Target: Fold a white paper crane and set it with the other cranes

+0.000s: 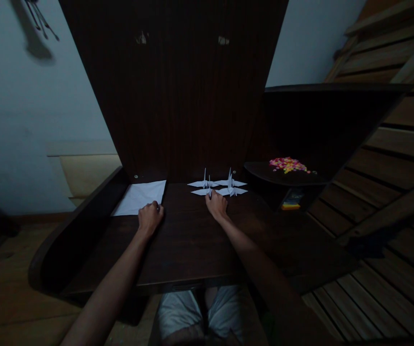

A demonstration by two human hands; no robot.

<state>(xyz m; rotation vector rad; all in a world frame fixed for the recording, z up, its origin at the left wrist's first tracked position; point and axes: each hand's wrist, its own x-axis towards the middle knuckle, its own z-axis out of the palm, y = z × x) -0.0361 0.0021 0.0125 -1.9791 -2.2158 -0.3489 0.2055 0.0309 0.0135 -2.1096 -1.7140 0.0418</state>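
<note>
My right hand is at the front left of a small group of white folded paper cranes, its fingers closed on the body of the front-left paper crane. Several cranes stand close together in two rows, wings spread sideways; another crane is just to the right of the held one. My left hand rests curled at the lower right corner of white paper sheets, which lie flat at the desk's left. Its fingers are closed, with nothing visible in them.
The dark wooden desk has a raised left side and a tall back panel. At right, a corner shelf bears a heap of small colourful pieces. Below it sits a yellow-edged item. Wooden slats stand farther right.
</note>
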